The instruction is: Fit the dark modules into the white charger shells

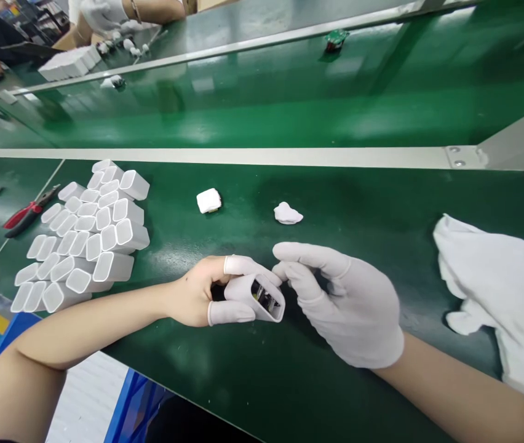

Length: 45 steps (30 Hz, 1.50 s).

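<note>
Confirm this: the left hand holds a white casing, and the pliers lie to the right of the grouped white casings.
Not quite: the pliers lie to the left of the grouped white casings, as the head view shows. The left hand does hold a white casing.

Deep green is worn by the table [358, 197], plain white by the held casing [240, 288], with black glimpsed inside; red and black are sported by the pliers [35, 207], white repeated across the clustered casings [87, 223]!
</note>
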{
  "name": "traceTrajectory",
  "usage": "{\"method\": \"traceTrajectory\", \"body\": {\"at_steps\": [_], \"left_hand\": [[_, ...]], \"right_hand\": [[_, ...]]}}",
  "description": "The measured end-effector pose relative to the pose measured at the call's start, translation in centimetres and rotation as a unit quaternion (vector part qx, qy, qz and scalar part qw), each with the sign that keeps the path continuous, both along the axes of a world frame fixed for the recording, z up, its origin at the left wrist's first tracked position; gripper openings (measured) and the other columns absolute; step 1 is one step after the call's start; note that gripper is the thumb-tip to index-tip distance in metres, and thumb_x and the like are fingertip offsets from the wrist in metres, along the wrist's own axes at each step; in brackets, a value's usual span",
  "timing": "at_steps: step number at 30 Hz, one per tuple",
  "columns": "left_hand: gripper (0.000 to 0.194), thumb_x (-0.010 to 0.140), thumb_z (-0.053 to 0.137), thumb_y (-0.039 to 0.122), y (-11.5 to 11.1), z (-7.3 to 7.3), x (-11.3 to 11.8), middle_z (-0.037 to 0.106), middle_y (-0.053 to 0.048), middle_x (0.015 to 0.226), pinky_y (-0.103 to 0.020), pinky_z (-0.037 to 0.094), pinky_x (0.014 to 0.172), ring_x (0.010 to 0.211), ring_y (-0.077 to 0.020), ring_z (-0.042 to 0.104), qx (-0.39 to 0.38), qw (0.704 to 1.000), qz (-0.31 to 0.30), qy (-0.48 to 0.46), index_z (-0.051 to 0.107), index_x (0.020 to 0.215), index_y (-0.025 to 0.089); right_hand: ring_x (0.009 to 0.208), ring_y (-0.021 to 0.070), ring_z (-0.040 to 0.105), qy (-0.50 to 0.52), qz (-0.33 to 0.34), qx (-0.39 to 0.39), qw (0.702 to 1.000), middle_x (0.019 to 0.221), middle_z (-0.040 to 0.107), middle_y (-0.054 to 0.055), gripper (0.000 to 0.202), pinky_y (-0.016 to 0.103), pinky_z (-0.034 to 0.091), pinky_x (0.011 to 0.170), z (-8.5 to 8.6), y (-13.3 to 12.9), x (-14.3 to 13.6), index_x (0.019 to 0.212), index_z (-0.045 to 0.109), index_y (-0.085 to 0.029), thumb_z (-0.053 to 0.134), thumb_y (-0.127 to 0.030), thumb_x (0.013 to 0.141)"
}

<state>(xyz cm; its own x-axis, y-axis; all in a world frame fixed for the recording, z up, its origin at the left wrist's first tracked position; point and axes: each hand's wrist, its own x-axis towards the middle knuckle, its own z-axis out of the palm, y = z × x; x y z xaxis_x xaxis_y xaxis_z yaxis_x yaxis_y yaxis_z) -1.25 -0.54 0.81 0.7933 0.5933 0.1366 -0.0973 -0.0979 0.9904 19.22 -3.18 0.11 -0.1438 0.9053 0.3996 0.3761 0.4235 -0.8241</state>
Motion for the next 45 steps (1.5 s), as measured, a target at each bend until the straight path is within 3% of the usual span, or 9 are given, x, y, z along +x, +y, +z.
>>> {"method": "traceTrajectory", "body": {"at_steps": [3,9,17,21,30,35,40,43,45], "left_hand": [[0.038,0.083,0.066,0.012,-0.1,0.1,0.0,0.069,-0.008,0.103,-0.025,0.056,0.072,0.085,-0.0174,0.067,-0.041,0.999,0.012,-0.003,0.060,0.120,0.019],[0.030,0.087,0.063,0.015,-0.1,-0.1,0.0,0.065,-0.012,0.116,-0.034,0.055,0.084,0.101,-0.0235,0.066,-0.066,0.998,0.016,-0.015,0.058,0.116,0.016],[0.028,0.083,0.067,0.013,-0.1,-0.2,0.0,0.064,-0.005,0.096,-0.026,0.052,0.071,0.081,-0.0154,0.064,-0.050,0.997,0.051,-0.025,0.051,0.105,0.019],[0.024,0.085,0.067,0.019,0.0,-0.3,0.0,0.061,-0.003,0.088,-0.023,0.049,0.062,0.068,-0.0122,0.060,-0.026,0.998,0.060,-0.014,0.048,0.099,0.019],[0.027,0.085,0.067,0.017,-0.1,-0.5,0.1,0.064,-0.007,0.102,-0.029,0.053,0.077,0.092,-0.0193,0.066,0.013,0.997,0.080,-0.013,0.053,0.108,0.018],[0.034,0.084,0.067,0.014,-0.8,-1.0,0.2,0.065,-0.008,0.110,-0.030,0.054,0.085,0.099,-0.0190,0.066,0.088,0.985,0.150,-0.017,0.054,0.115,0.019],[0.036,0.084,0.067,0.019,-1.4,-0.9,0.2,0.067,-0.008,0.111,-0.031,0.053,0.085,0.100,-0.0202,0.066,0.214,0.955,0.196,0.059,0.053,0.118,0.019],[0.036,0.084,0.066,0.020,-1.6,-0.8,0.2,0.068,-0.007,0.108,-0.030,0.053,0.082,0.096,-0.0195,0.066,0.267,0.935,0.209,0.100,0.053,0.118,0.019],[0.036,0.084,0.065,0.020,-1.7,-0.8,0.3,0.068,-0.007,0.106,-0.032,0.052,0.084,0.096,-0.0202,0.066,0.276,0.928,0.223,0.117,0.053,0.118,0.019]], "right_hand": [[0.057,0.0103,0.060,0.035,0.018,0.040,0.998,0.067,0.063,-0.007,0.025,0.023,0.048,0.057,0.2,-0.1,0.0,0.102,0.060,-0.026,0.052,-0.008,0.088],[0.073,0.0134,0.056,0.026,0.075,0.098,0.992,0.081,0.057,-0.003,0.030,0.028,0.051,0.070,0.8,-0.1,0.4,0.114,0.055,-0.024,0.056,-0.017,0.084],[0.082,0.0175,0.060,0.005,0.126,0.082,0.989,0.095,0.060,0.000,0.047,0.030,0.052,0.072,0.5,-0.2,0.5,0.123,0.046,-0.029,0.060,-0.018,0.079],[0.079,0.0162,0.058,0.028,0.105,0.056,0.992,0.090,0.059,-0.001,0.040,0.031,0.051,0.074,0.6,-0.2,0.6,0.118,0.049,-0.027,0.053,-0.013,0.081],[0.064,0.0141,0.061,0.119,-0.031,-0.072,0.990,0.077,0.066,-0.002,0.008,0.029,0.052,0.061,0.2,-0.3,-0.4,0.089,0.063,-0.024,0.065,-0.017,0.084],[0.065,0.0137,0.065,0.071,-0.055,-0.052,0.995,0.078,0.071,-0.003,0.015,0.027,0.054,0.063,-0.1,-0.4,-0.8,0.091,0.070,-0.024,0.067,-0.014,0.080],[0.066,0.0136,0.065,0.041,-0.046,-0.007,0.998,0.080,0.070,-0.004,0.013,0.027,0.054,0.064,-0.5,-0.1,-0.7,0.092,0.068,-0.025,0.063,-0.018,0.083],[0.064,0.0133,0.065,-0.078,0.017,0.046,0.996,0.077,0.069,-0.003,0.013,0.026,0.050,0.061,0.2,0.6,-0.2,0.095,0.066,-0.023,0.056,-0.020,0.088],[0.062,0.0151,0.064,-0.207,0.054,0.100,0.972,0.073,0.069,0.000,0.018,0.027,0.047,0.059,0.9,1.0,0.1,0.091,0.067,-0.021,0.049,-0.022,0.091]]}}
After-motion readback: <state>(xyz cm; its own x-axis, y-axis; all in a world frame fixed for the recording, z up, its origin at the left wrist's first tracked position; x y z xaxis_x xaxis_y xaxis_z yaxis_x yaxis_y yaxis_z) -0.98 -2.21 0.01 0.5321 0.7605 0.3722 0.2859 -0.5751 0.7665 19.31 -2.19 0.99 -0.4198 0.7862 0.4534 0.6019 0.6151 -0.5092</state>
